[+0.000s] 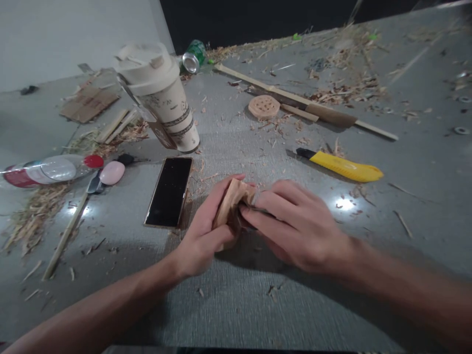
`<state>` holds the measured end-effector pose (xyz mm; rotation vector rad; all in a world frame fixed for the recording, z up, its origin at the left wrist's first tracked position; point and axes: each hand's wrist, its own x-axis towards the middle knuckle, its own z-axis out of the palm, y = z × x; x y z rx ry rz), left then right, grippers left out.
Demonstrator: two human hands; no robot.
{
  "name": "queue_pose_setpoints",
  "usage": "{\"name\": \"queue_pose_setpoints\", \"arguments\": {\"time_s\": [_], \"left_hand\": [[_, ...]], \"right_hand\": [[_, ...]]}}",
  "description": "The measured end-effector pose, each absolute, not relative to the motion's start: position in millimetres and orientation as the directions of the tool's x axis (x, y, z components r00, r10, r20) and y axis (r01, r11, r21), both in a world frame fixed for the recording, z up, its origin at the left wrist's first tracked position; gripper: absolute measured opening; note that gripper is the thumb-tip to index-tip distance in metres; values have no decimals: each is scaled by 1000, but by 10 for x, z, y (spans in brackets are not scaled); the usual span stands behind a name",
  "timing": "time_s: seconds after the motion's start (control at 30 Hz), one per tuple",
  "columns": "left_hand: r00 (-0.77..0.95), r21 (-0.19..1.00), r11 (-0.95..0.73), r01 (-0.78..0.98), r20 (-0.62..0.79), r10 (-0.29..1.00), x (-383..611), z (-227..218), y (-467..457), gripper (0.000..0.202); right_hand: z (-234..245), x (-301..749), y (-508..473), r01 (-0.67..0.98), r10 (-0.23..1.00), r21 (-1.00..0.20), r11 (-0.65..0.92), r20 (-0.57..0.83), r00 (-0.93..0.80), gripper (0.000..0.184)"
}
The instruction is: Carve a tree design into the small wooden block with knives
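Note:
Near the middle of the table, my left hand (202, 233) is wrapped round a pale carved piece of wood (229, 199), thumb in front and fingers behind. Pressed against the wood's right side, my right hand (295, 221) pinches a thin dark sheet (249, 223), perhaps sandpaper; most of it is hidden by the fingers. A black phone (168, 191) lies flat just left of my left hand. Beyond my right hand rests a yellow utility knife (342, 165) with a black end.
A paper cup (169, 108) with a lid stands behind the phone. A plastic bottle (55, 169) lies at left, beside a pink oval object (112, 173) and a stick (66, 238). Farther back are a round wooden piece (263, 106), a long strip (376, 130), a green can (193, 56) and shavings.

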<state>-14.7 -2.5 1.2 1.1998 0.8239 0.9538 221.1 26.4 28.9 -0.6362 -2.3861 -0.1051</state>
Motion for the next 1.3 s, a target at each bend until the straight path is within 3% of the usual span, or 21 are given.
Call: {"name": "queue_pose_setpoints", "arguments": {"time_s": [0.13, 0.27, 0.63, 0.77, 0.9, 1.03, 1.13, 1.3], "left_hand": [[362, 975, 119, -186, -44, 931, -133, 40, -21, 81], [368, 987, 80, -136, -24, 929, -147, 46, -15, 84], [370, 993, 49, -109, -5, 929, -161, 21, -44, 80], [380, 992, 77, -103, -32, 924, -158, 32, -33, 84], [372, 986, 88, -142, -29, 928, -155, 31, -22, 82], [383, 993, 65, -97, -23, 924, -166, 15, -22, 83], [374, 991, 73, -109, -28, 927, -172, 12, -24, 83], [376, 992, 79, -100, -35, 926, -159, 29, -19, 82]], "right_hand": [[292, 2217, 278, 555, 480, -83, 828, 617, -623, 25], [290, 2222, 281, 484, 437, -89, 870, 593, -676, 30], [293, 2271, 298, 530, 474, -110, 841, 622, -623, 17], [312, 2219, 269, 467, 413, -80, 880, 613, -674, 30], [308, 2213, 284, 520, 447, -78, 850, 627, -638, 23], [311, 2222, 292, 472, 407, -53, 880, 596, -692, 30], [320, 2223, 287, 527, 453, -74, 847, 620, -640, 24], [310, 2206, 262, 484, 440, -96, 870, 594, -673, 28]]}}
